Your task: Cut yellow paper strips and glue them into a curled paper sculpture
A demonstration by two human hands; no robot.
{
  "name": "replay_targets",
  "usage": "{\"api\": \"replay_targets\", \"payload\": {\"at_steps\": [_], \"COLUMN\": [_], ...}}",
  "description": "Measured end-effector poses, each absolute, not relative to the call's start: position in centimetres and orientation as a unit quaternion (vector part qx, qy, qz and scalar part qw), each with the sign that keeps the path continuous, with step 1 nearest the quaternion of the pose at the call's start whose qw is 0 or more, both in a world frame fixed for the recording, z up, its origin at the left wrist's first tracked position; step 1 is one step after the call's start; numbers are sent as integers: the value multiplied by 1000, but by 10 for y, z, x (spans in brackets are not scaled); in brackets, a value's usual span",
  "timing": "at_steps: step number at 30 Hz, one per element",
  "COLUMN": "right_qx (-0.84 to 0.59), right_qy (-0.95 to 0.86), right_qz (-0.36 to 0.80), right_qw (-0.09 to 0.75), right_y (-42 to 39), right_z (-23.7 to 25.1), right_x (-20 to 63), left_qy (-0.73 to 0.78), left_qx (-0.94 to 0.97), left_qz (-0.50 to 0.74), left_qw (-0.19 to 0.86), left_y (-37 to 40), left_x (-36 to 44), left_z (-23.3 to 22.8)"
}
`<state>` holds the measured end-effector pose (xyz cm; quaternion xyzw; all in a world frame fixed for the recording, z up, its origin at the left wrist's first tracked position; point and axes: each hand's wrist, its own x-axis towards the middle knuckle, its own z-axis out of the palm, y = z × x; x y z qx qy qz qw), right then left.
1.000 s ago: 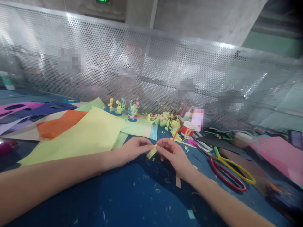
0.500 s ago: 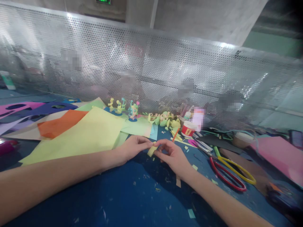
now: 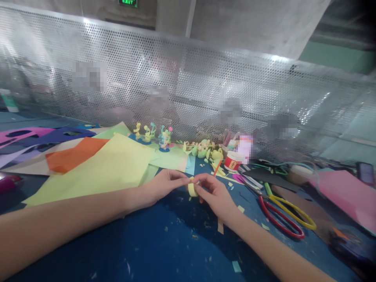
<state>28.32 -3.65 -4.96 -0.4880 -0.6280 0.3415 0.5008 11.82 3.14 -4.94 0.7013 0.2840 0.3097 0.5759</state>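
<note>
Between my two hands is a small yellow paper strip [image 3: 192, 190], bent round into a curl just above the blue table. My left hand [image 3: 164, 185] pinches its upper left end with thumb and fingertips. My right hand [image 3: 213, 191] is closed on the strip from the other side, its thumb against the curl. The fingertips of both hands nearly meet and partly hide the paper. Under my left forearm lies a large yellow paper sheet [image 3: 117, 164]. Small paper scraps, among them a beige strip [image 3: 220, 226], are on the table near my right wrist.
Scissors with red and yellow handles [image 3: 282, 217] lie to the right. A red and white tub [image 3: 232, 161] stands behind my right hand. Small curled-paper figures [image 3: 164, 139] stand at the back before a perforated metal screen [image 3: 188, 90]. Pink paper [image 3: 348, 197] lies far right.
The yellow strip, flatter and slanted before, is now bent into a rounded curl between my fingers. Both hands stay in nearly the same place.
</note>
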Motion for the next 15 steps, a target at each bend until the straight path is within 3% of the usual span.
{"api": "replay_targets", "payload": {"at_steps": [15], "right_qx": [-455], "right_qy": [-604], "right_qz": [378], "right_qw": [534], "right_y": [-33], "right_z": [-56], "right_x": [286], "left_qy": [282], "left_qx": [680], "left_qz": [317], "left_qw": [598], "left_y": [32], "left_x": [119], "left_z": [-51]}}
